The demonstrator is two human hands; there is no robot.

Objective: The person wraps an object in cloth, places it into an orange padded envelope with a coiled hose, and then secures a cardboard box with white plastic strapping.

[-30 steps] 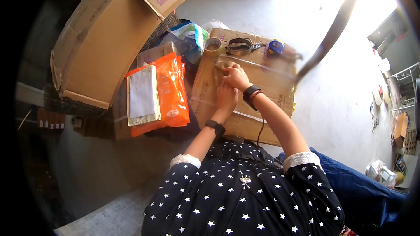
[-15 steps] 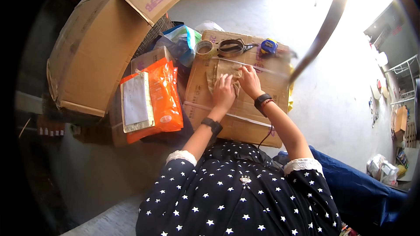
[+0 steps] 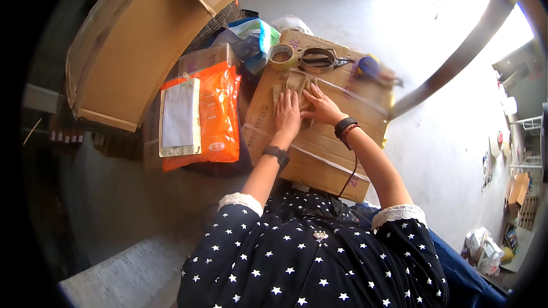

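A flat brown piece [image 3: 299, 82], wrinkled and folded, lies on a strapped cardboard box [image 3: 322, 168]; I cannot tell if it is cloth or paper. My left hand [image 3: 288, 115] presses on its left part, fingers stretched forward. On its right side rests my right hand [image 3: 324, 108], open, with fingers spread and pointing left. The two hands nearly meet, covering the near part of the piece. Beyond them on the box are a roll of tape [image 3: 283, 66], a second dark brown tape roll [image 3: 315, 69] with a dark pointed tool, and a blurred blue tape measure [image 3: 368, 66].
An orange plastic packet [image 3: 221, 111] with a paper pad [image 3: 178, 115] on it lies to the left. Behind it stands a big cardboard box [image 3: 131, 51]. A blue-green bag [image 3: 258, 37] sits at the far left corner. A dark curved bar [image 3: 451, 60] crosses the right side.
My right hand's fingers have gone from bent at the brown piece's far right edge to spread flat on it. The left hand stays on the piece. The whole view has shifted slightly.
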